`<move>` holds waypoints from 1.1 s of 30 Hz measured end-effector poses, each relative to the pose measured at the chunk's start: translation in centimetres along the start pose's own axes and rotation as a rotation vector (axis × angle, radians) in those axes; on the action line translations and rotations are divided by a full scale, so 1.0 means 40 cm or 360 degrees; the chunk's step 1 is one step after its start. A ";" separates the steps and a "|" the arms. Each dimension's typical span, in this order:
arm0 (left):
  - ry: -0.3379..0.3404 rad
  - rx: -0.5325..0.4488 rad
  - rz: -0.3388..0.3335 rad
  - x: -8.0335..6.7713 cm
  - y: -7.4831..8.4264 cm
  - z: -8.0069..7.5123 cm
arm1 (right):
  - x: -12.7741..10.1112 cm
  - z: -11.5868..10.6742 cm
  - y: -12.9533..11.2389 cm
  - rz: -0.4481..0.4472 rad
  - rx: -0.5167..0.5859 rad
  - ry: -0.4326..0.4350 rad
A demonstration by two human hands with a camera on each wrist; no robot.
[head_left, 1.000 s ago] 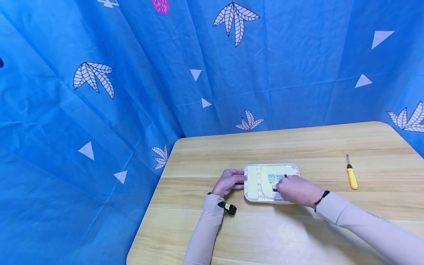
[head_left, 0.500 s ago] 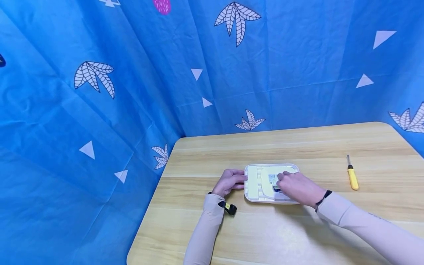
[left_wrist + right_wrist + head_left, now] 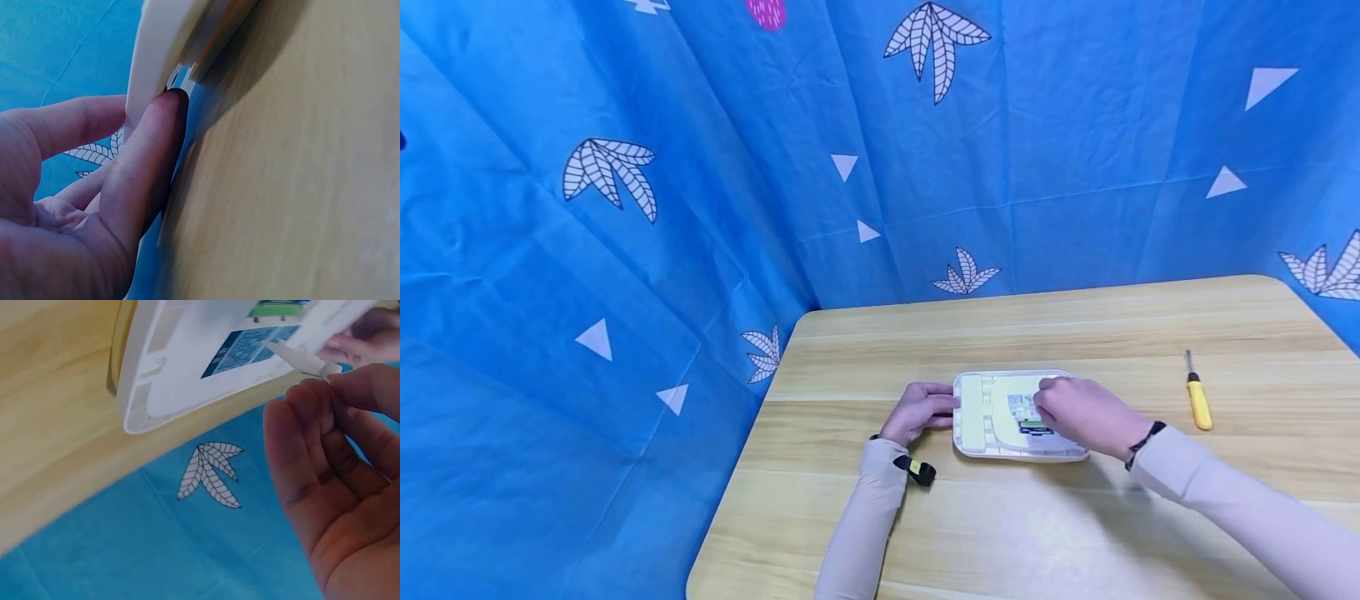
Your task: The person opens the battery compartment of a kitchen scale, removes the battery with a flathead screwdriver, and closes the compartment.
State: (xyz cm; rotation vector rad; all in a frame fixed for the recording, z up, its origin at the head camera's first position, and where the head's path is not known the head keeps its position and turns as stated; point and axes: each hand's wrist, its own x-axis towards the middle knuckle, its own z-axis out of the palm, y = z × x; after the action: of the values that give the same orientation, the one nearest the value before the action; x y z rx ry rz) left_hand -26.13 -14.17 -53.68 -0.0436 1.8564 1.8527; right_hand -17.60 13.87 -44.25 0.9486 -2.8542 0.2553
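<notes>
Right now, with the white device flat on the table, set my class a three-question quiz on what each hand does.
1. True or false: the left hand touches the white device.
2. What does the right hand pinch? A) the screwdriver B) a small white cover piece C) a cloth
3. Fill in: the screwdriver lies on the ____.

Key: 1 true, at its left edge. 2 B, the small white cover piece, seen from the right wrist. 3 table.

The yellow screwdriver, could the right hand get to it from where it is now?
Probably yes. The yellow screwdriver lies alone on the table, right of the right hand, nothing between them, though that hand pinches a small white piece.
</notes>
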 end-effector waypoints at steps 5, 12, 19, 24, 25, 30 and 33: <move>0.0000 -0.0007 -0.0006 -0.002 0.001 0.001 | -0.012 -0.026 0.032 0.0131 0.0379 -0.0011; 0.0000 -0.0013 0.0005 -0.004 0.002 0.002 | -0.050 -0.046 0.091 0.0358 0.0665 -0.0009; 0.0006 -0.0030 0.0020 -0.006 -0.002 -0.004 | -0.104 -0.028 0.149 0.0596 0.0813 -0.0040; 0.0003 -0.0019 0.0038 -0.008 0.001 -0.003 | -0.153 -0.010 0.190 0.0727 0.0945 -0.0076; 0.0002 -0.0020 0.0033 -0.008 0.002 -0.002 | -0.164 -0.006 0.197 0.0751 0.0978 -0.0091; -0.0007 -0.0016 0.0029 -0.006 0.002 0.000 | -0.210 0.012 0.216 0.0846 0.1145 -0.0145; -0.0005 -0.0009 0.0039 -0.003 0.001 0.001 | -0.232 0.026 0.218 0.0893 0.1214 -0.0171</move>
State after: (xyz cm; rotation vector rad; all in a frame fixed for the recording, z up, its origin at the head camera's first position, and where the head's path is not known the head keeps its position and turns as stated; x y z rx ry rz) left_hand -26.03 -14.18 -53.60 -0.0196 1.8573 1.8738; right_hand -15.56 25.96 -47.87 0.1744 -3.0775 1.4499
